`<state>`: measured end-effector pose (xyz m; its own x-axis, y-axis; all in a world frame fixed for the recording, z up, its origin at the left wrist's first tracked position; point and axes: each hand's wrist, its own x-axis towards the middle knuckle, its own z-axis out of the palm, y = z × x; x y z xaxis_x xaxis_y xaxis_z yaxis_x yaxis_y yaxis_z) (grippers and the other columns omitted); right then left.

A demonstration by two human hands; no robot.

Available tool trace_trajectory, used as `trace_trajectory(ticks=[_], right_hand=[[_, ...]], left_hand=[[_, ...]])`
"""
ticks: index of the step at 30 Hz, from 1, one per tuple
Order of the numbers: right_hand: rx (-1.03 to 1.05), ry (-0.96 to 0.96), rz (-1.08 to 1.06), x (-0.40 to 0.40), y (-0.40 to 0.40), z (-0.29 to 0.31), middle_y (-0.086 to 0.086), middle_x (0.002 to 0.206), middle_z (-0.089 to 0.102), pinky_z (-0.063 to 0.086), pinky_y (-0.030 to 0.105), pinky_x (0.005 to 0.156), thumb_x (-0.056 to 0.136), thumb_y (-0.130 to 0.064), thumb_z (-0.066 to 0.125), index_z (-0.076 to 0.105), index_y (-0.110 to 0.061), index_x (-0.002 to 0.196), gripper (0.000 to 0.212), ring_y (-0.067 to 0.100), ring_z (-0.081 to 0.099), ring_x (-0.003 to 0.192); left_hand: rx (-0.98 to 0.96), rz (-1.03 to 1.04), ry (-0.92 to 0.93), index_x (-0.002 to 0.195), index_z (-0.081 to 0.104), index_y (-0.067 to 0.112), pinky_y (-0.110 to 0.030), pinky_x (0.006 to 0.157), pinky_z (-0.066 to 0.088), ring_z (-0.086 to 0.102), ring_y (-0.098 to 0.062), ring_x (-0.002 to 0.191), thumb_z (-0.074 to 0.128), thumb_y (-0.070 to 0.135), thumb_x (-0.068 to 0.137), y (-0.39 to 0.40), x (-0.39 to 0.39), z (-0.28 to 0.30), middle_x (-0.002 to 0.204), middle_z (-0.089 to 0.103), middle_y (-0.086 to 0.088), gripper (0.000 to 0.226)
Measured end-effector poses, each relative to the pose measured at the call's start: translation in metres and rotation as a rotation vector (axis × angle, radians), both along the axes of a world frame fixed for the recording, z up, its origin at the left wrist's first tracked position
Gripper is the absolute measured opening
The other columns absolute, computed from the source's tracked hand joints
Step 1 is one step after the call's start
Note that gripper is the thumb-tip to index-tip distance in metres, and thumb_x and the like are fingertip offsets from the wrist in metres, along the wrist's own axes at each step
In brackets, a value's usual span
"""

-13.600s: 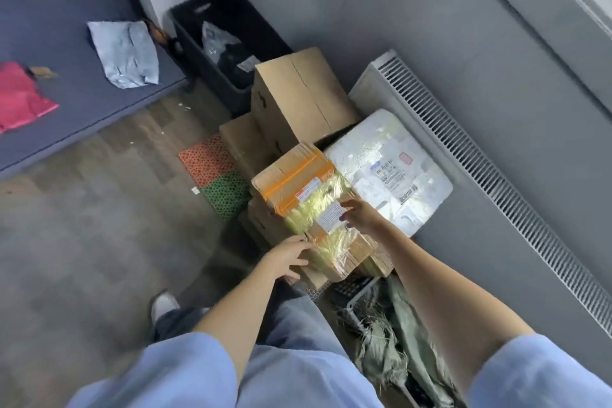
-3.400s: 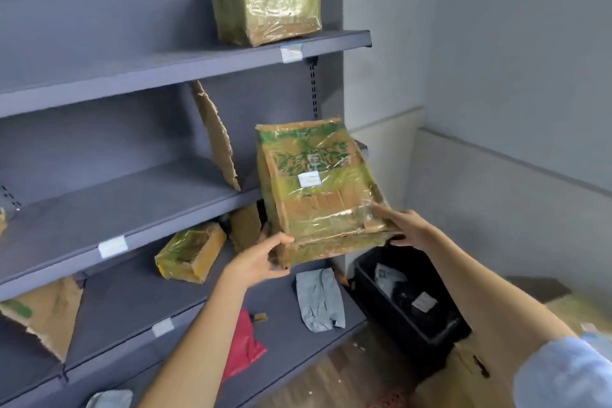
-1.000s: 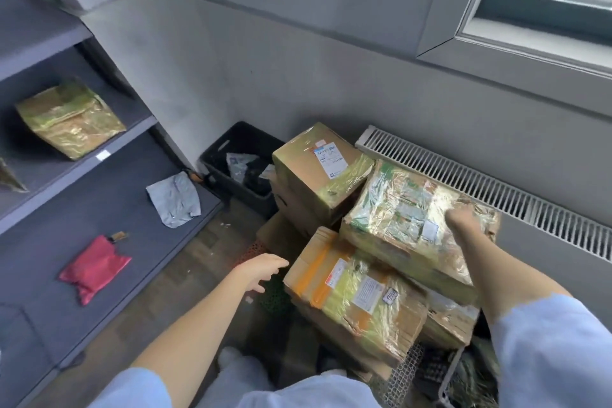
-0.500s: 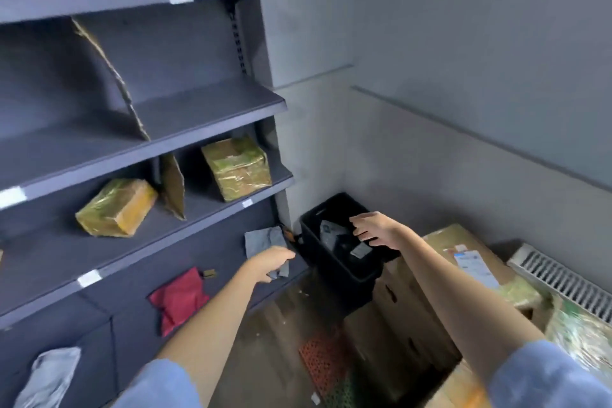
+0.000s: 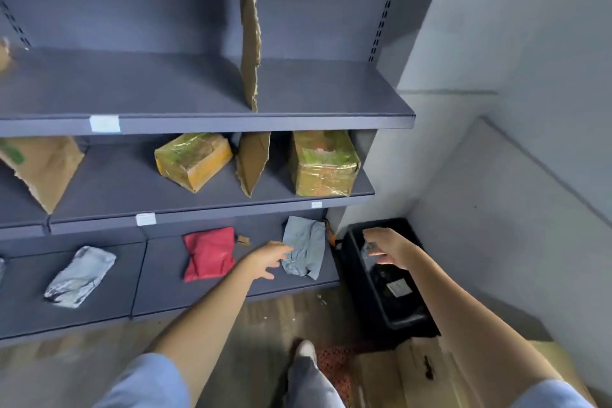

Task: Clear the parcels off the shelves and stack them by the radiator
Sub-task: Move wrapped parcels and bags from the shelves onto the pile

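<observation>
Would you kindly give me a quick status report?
Left hand and right hand open, empty. Two film-wrapped cardboard parcels on middle shelf. Nothing blocking them.

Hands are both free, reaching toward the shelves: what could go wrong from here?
Two risks, judged from the head view. The torn cardboard divider beside the right wrapped box could tip if that box is dragged out. The black bin under the right hand might trip a step toward the stack.

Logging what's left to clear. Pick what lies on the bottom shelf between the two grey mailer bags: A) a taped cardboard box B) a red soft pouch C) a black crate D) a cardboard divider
B: the red soft pouch lies flat on the bottom shelf, with one grey mailer bag left of it and another right.
</observation>
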<state>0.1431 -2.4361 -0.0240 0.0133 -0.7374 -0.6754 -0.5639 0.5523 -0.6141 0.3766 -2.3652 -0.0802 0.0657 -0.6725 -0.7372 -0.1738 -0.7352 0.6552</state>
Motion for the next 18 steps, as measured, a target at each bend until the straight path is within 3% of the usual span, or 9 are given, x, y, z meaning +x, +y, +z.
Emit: trace_trajectory(ticks=[2,6,10,12,15,18], right_hand=[[-0.008,0.026,0.003,0.013,-0.029,-0.004,0.009,0.127,0.051,0.044,0.035,0.091,0.099,-0.02,0.04,0.045,-0.01,0.132,0.035,0.026,0.053,0.117],[-0.024,0.003,-0.011,0.034,-0.104,-0.014,0.013,0.141,0.044,0.04,0.041,0.102,0.099,-0.015,0.038,0.034,-0.013,0.142,0.043,0.03,0.048,0.125],[-0.051,-0.032,0.0,0.046,-0.173,-0.025,0.014,0.139,0.044,0.043,0.044,0.097,0.097,-0.015,0.041,0.022,-0.015,0.147,0.054,0.032,0.05,0.122],[-0.1,-0.03,-0.03,0.05,-0.199,-0.031,0.015,0.136,0.047,0.046,0.045,0.092,0.094,-0.013,0.043,0.018,-0.016,0.148,0.059,0.034,0.051,0.12],[-0.259,-0.062,-0.109,0.055,-0.23,-0.042,0.019,0.141,0.04,0.048,0.049,0.093,0.092,-0.015,0.052,0.019,-0.009,0.147,0.064,0.038,0.052,0.118],[-0.178,-0.22,-0.156,0.061,-0.24,-0.048,0.014,0.148,0.032,0.05,0.043,0.08,0.094,-0.02,0.052,0.007,-0.016,0.149,0.07,0.04,0.056,0.114]], left_hand=[[-0.012,0.031,0.035,0.136,0.044,0.015,-0.041,0.101,0.037,0.039,-0.023,0.133,0.045,0.031,0.098,-0.022,0.001,-0.005,0.141,0.045,-0.003,0.041],[-0.062,0.103,0.038,0.13,0.046,0.019,-0.041,0.103,0.036,0.045,-0.021,0.117,0.043,0.028,0.098,-0.092,0.012,-0.003,0.122,0.046,-0.002,0.034],[-0.081,0.184,0.016,0.147,0.022,0.026,-0.044,0.107,0.034,0.036,-0.025,0.135,0.052,0.037,0.093,-0.164,0.022,0.007,0.149,0.033,-0.001,0.063],[-0.083,0.203,0.011,0.149,0.013,0.028,-0.043,0.105,0.036,0.034,-0.025,0.137,0.057,0.042,0.089,-0.191,0.023,0.01,0.153,0.028,0.0,0.076],[-0.098,0.25,0.051,0.149,0.015,0.028,-0.04,0.095,0.042,0.035,-0.024,0.136,0.063,0.038,0.087,-0.223,0.018,0.014,0.151,0.031,0.0,0.079],[-0.084,0.278,0.065,0.148,0.018,0.027,-0.037,0.085,0.043,0.038,-0.026,0.133,0.064,0.036,0.086,-0.239,0.013,0.018,0.149,0.033,-0.003,0.077]])
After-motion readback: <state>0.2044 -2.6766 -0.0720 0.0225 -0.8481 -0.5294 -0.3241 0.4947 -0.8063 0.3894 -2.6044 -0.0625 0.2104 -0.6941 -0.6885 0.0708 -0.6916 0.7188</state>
